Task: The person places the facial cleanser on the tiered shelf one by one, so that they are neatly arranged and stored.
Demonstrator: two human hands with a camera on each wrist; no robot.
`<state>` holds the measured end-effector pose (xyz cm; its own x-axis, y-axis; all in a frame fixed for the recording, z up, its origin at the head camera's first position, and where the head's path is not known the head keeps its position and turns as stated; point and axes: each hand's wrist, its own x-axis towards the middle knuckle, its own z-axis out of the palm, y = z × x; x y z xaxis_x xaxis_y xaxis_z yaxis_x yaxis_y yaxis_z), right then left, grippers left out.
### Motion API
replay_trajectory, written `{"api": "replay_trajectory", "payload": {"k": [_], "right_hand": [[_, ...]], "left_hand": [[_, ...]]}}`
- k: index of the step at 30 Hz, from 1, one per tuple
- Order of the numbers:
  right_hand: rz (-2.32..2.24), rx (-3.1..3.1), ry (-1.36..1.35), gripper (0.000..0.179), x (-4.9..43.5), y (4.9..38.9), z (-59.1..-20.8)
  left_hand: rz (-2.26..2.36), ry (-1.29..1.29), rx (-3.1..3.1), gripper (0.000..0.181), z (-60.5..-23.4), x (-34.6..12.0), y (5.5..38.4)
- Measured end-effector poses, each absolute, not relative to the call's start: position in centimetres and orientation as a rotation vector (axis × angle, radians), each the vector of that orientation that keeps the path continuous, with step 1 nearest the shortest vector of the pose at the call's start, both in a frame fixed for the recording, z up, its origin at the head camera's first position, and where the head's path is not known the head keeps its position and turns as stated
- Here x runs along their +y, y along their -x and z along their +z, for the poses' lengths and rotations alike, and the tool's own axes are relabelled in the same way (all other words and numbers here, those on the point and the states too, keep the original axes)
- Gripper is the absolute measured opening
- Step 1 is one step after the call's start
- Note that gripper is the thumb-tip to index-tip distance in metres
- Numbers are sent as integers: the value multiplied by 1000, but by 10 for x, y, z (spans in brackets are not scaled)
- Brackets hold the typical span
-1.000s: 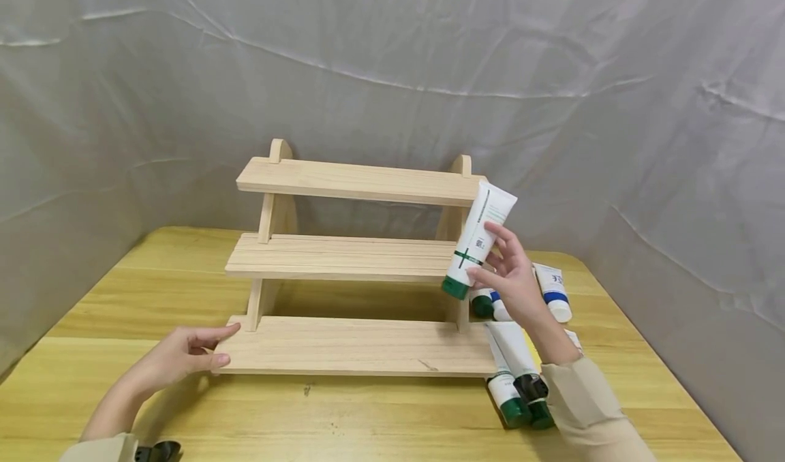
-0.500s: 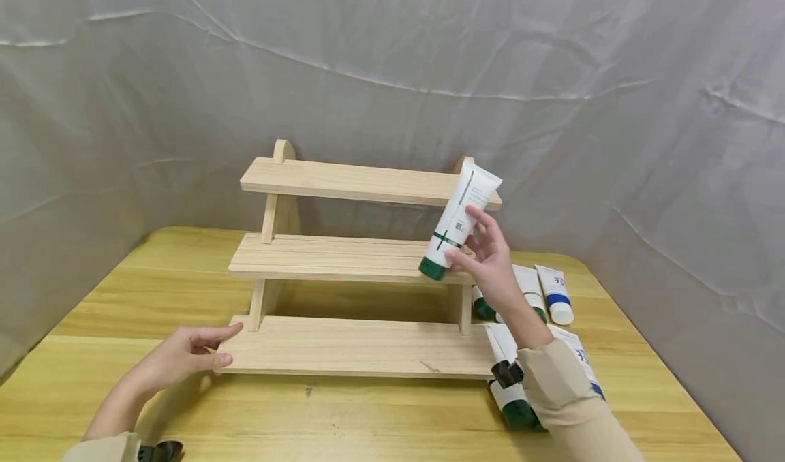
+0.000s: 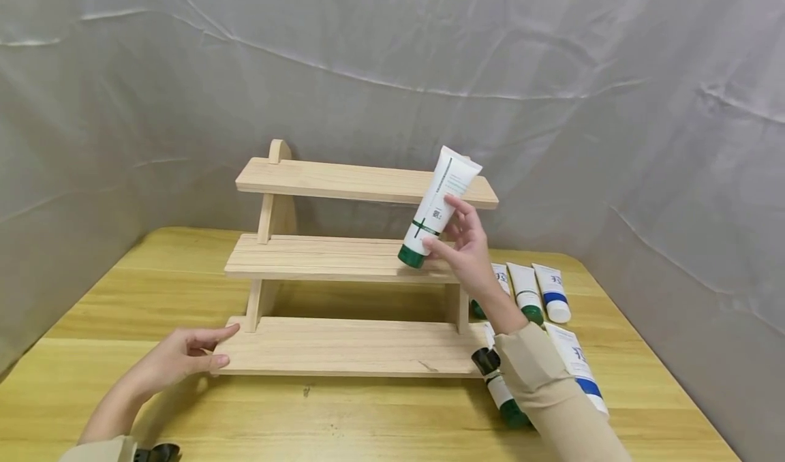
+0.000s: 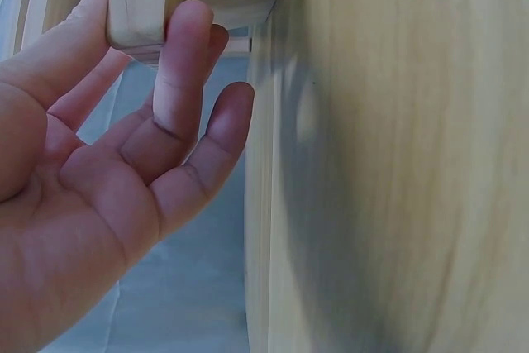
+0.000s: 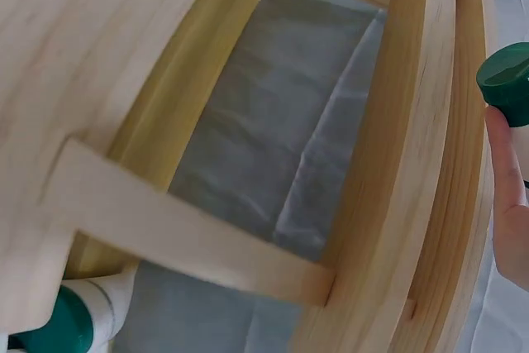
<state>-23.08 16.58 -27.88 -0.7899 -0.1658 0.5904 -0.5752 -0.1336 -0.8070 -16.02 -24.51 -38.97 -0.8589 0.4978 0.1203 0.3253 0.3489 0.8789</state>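
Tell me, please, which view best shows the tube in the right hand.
The head view: the tube shows from green cap to flat end, partly covered by the right hand. The right wrist view catches mainly the cap, at its edge; the left wrist view shows none.

Soft, even light fills the head view, with pale sheen along creases in the grey cloth (image 3: pixel 368 53). The left hand (image 3: pixel 180 354) throws a diffuse shadow on the worktop (image 3: pixel 257 418). Both wrist views are dimmer; the right one bows the shelf boards (image 5: pixel 397 138).
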Motion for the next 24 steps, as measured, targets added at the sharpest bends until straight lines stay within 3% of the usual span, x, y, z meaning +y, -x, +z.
{"api": "replay_trajectory", "payload": {"k": [24], "right_hand": [[1967, -1708, -911, 62, 132, 246, -257]], "left_hand": [[1496, -742, 2456, 49, -386, -245, 159]]}}
